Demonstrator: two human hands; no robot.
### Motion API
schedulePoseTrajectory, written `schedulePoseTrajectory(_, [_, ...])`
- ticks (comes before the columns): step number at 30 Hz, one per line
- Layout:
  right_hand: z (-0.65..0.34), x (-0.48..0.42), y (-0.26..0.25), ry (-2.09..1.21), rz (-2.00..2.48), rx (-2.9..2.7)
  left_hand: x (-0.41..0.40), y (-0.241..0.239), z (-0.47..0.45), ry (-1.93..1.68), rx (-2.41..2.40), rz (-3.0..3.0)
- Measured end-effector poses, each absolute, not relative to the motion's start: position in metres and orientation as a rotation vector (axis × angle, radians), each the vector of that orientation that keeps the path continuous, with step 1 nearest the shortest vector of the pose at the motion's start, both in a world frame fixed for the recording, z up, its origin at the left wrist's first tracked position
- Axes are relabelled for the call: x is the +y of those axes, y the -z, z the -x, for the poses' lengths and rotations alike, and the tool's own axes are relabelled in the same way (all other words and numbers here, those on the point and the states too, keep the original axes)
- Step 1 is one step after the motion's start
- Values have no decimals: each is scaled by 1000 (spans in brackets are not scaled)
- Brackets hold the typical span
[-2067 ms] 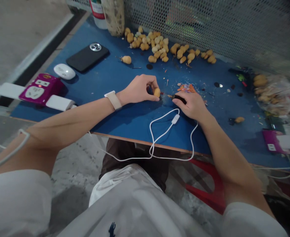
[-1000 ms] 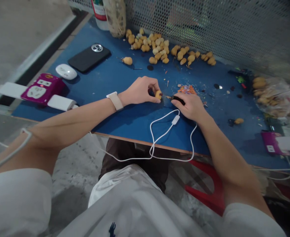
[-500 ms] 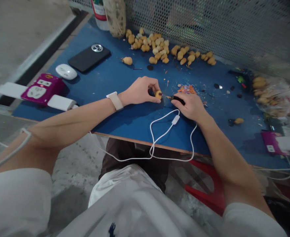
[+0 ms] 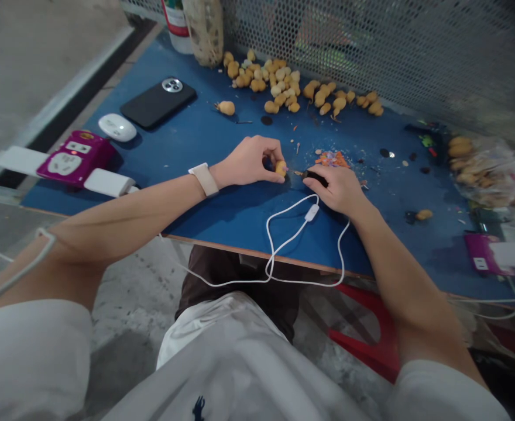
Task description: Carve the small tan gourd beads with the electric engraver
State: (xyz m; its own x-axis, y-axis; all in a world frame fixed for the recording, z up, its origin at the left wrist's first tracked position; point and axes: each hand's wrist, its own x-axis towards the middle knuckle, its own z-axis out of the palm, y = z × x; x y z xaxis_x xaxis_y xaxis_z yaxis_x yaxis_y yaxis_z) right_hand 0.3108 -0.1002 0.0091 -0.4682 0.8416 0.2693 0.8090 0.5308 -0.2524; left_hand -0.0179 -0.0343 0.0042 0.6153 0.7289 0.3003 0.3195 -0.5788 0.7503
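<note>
My left hand (image 4: 257, 161), wearing a pale watch band, pinches a small yellow gourd (image 4: 280, 168) between thumb and fingertips just above the blue table. The gourd's right end looks pinkish. My right hand (image 4: 339, 186) is wrapped round a black-handled tool (image 4: 316, 177) with a thin metal tip, which points left at the gourd. Whether the tip touches it I cannot tell. Behind my right hand lies a heap of orange and purple shavings (image 4: 332, 158). A white cable (image 4: 284, 207) with an inline switch loops below both hands.
Many small gourds (image 4: 279, 82) line the mesh at the back. On the left are a black phone (image 4: 158, 102), a white earbud case (image 4: 117, 127) and a purple power strip (image 4: 79, 155). A bag of gourds (image 4: 481, 169) and another purple socket block (image 4: 486, 254) stand right.
The gourd has turned slightly in my left fingers, so the dark red spot on its right end now shows as a small pinkish one. Both hands stay almost in place.
</note>
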Motion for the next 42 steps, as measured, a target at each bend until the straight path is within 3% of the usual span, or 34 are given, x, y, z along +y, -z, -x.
schedulePoseTrajectory(42, [-307,-101,-11,-139,1438,-2423,-34,-3,16,-767,851,-2182])
